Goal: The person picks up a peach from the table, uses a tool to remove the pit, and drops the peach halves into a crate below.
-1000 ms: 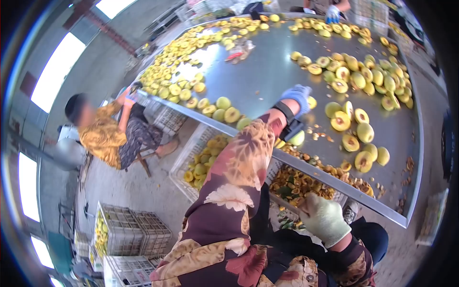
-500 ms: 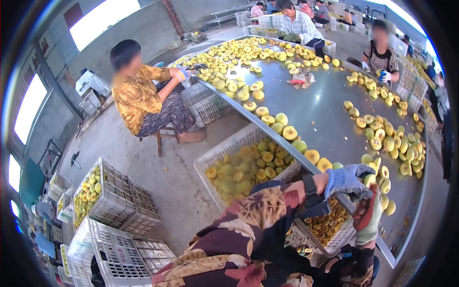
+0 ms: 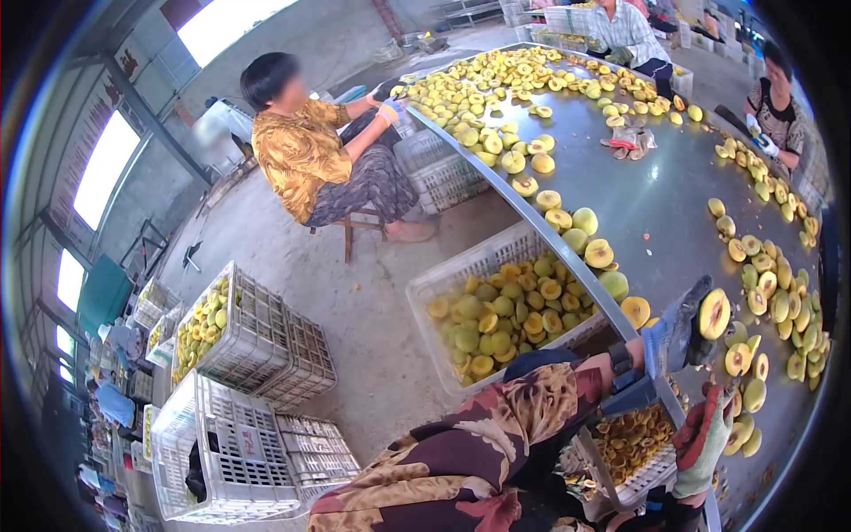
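My left hand (image 3: 675, 332), in a blue and dark grey glove, holds a halved yellow-green stone fruit (image 3: 714, 314) above the edge of the metal table (image 3: 620, 213). The fruit's cut face, with a brown hollow, is turned to the camera. Just below it, my right hand (image 3: 703, 439), in a red and pale glove, is closed and apart from the fruit. What its fingers hold, if anything, I cannot make out. Near both hands, more halved fruit (image 3: 737, 359) lies on the table. Beneath the table edge stands a crate of small brown-orange pieces (image 3: 625, 443).
A white crate of halved fruit (image 3: 425, 310) stands under the table's left edge. Stacked crates (image 3: 257, 346) are on the floor at left. A seated person (image 3: 310, 164) works at the table's left side; two other people (image 3: 625, 35) sit across it. Loose gloves (image 3: 629, 142) lie on the tabletop.
My hands have moved apart: the left has lifted and turned a halved fruit, and the right has dropped lower. The camera view has shifted, so the scene sits further right.
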Demonstrator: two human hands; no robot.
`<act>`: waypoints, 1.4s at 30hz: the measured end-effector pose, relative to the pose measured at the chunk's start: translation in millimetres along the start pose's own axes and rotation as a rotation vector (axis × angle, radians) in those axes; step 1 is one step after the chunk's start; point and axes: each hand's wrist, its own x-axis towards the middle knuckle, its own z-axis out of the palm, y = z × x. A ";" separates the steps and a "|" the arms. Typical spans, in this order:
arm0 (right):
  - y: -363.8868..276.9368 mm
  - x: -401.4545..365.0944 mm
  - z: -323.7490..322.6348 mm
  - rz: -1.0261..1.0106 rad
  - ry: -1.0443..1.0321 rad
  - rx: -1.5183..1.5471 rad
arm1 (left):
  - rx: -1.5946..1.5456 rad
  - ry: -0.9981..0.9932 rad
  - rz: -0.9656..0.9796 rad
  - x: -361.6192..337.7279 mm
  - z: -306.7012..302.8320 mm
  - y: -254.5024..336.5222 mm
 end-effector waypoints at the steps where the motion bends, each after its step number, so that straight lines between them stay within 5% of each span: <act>1: 0.0 2.4 -1.0 -0.003 -0.002 -0.008 | -0.028 0.035 -0.022 7.0 -3.2 -2.4; 10: 6.3 6.4 -10.8 -0.153 0.041 -0.093 | 0.179 0.066 0.089 -11.0 12.1 -13.9; 15: 3.3 -2.7 -14.4 -0.197 -0.084 -0.088 | 0.564 0.059 0.297 -12.7 -12.8 -27.8; 18: 16.1 -9.1 -45.3 -0.139 0.050 -0.008 | 0.915 0.002 0.454 -18.9 -13.7 -25.0; 19: -5.6 -11.5 -7.3 -0.158 -0.088 -0.111 | 1.022 -0.015 0.504 -18.5 -11.6 -23.1; 23: 4.6 -0.5 -24.0 -0.470 -0.126 -0.601 | 0.975 -0.070 0.520 -15.4 17.5 -28.3; 24: -1.8 -4.0 -23.5 -0.486 -0.126 -0.654 | 0.697 -0.013 0.298 -26.5 48.0 -21.7; 26: -7.7 -5.6 -23.2 -0.529 -0.138 -0.695 | 0.741 -0.019 0.242 -23.4 48.7 -25.2; 29: -2.0 3.3 -23.8 -0.554 -0.145 -0.682 | 1.362 -0.174 0.574 -6.0 8.1 -38.3; 38: 5.4 16.7 -28.0 -0.898 -0.183 -0.962 | 1.732 -0.183 0.698 -11.8 15.5 -37.8; 40: 6.5 16.3 -29.1 -0.879 -0.185 -0.935 | 1.904 -0.244 0.819 -8.4 9.1 -38.8; 42: 2.5 15.7 -26.6 -0.694 -0.222 -0.781 | 1.668 -0.149 0.645 -11.2 17.2 -42.8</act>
